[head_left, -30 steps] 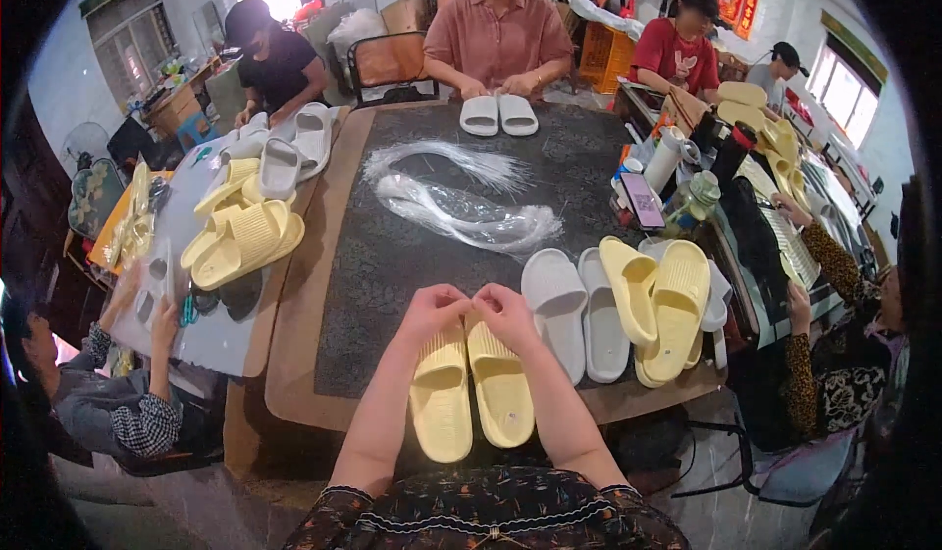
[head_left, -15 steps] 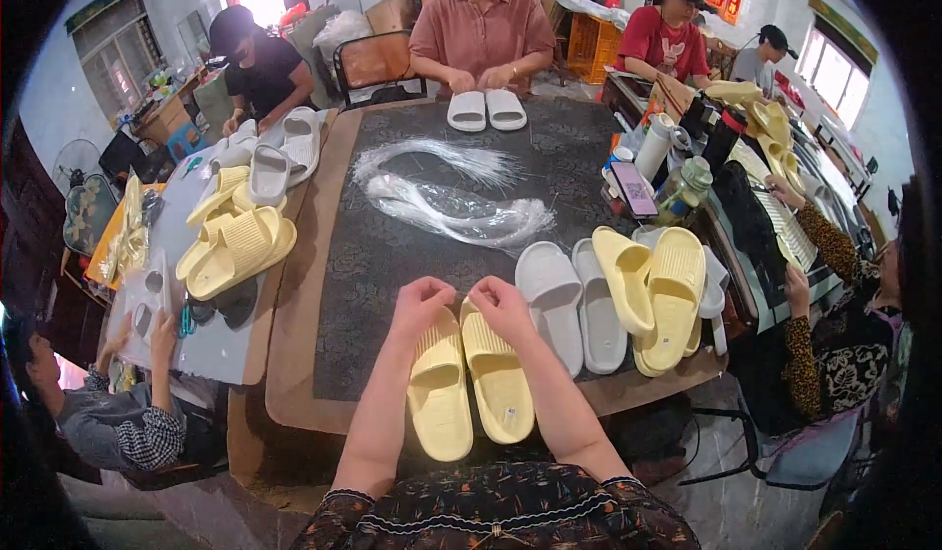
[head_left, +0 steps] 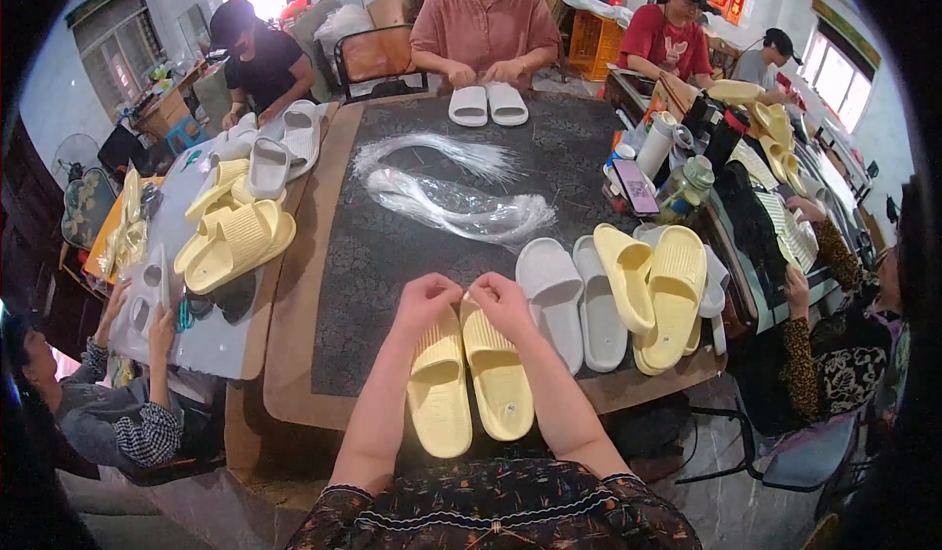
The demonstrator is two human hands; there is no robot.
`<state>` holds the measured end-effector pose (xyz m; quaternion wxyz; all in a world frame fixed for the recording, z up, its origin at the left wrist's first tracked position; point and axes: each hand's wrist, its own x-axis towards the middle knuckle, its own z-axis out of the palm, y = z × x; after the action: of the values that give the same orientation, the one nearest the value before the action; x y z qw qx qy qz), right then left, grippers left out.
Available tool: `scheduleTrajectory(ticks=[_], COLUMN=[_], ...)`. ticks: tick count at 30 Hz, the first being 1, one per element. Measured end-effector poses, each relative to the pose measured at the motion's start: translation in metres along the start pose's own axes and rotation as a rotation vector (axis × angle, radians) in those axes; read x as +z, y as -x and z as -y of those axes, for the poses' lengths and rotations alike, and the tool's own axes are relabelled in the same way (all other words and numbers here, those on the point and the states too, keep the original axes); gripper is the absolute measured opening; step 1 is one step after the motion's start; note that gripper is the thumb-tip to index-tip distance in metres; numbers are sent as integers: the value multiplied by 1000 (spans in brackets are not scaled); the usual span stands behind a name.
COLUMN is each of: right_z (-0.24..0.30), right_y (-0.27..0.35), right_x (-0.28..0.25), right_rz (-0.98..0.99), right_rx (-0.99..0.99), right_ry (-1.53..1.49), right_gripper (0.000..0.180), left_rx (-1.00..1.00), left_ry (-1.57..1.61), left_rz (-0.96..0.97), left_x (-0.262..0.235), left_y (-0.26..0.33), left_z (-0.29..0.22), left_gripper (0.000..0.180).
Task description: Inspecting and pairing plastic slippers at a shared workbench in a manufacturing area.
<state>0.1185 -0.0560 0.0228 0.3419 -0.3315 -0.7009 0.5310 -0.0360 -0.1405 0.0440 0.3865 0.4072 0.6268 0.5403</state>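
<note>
A pair of pale yellow ribbed slide slippers (head_left: 439, 408) lies side by side at the table's near edge, open heels toward me. Over their far ends, my left hand (head_left: 428, 303) and my right hand (head_left: 499, 307) are pinched closed with fingertips almost meeting. Whatever is between the fingers is too small to make out. Just beyond lie a bundle of thin clear plastic strands (head_left: 471, 157) and a second bundle in clear wrap (head_left: 461, 214). To the right of my right hand stand grey slides (head_left: 551, 300) and more yellow slides (head_left: 672, 295), some stacked.
A person across the table handles white slides (head_left: 488, 105). Yellow and grey slides (head_left: 235, 246) fill the left table, with scissors (head_left: 184, 313) nearby. At right are a phone (head_left: 635, 187), a green-lidded jar (head_left: 690, 185) and bottles (head_left: 655, 143). Other people work at both sides.
My fingertips have come slightly closer together above the yellow pair. The slippers stay in place. Across the table, the person's hand has shifted a little on the white slides.
</note>
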Motion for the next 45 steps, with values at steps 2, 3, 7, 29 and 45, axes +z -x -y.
scheduleTrajectory(ticks=[2, 3, 7, 29, 45], right_z=[3, 5, 5, 1, -1], right_y=[1, 2, 1, 1, 2], right_x=[1, 0, -3, -4, -2], right_rz=[-11, -25, 83, -4, 64], right_rx=[8, 17, 8, 10, -34], right_ry=[-15, -27, 84, 14, 120], right_gripper=[18, 18, 17, 17, 19], left_rx=[-7, -9, 1, 5, 8], left_ry=[45, 46, 31, 25, 38], left_rz=[-65, -64, 23, -70, 13], left_x=[-5, -4, -1, -1, 0], left_y=[-2, -1, 0, -4, 1], left_z=[6, 5, 4, 7, 2], left_gripper=[14, 14, 14, 15, 12])
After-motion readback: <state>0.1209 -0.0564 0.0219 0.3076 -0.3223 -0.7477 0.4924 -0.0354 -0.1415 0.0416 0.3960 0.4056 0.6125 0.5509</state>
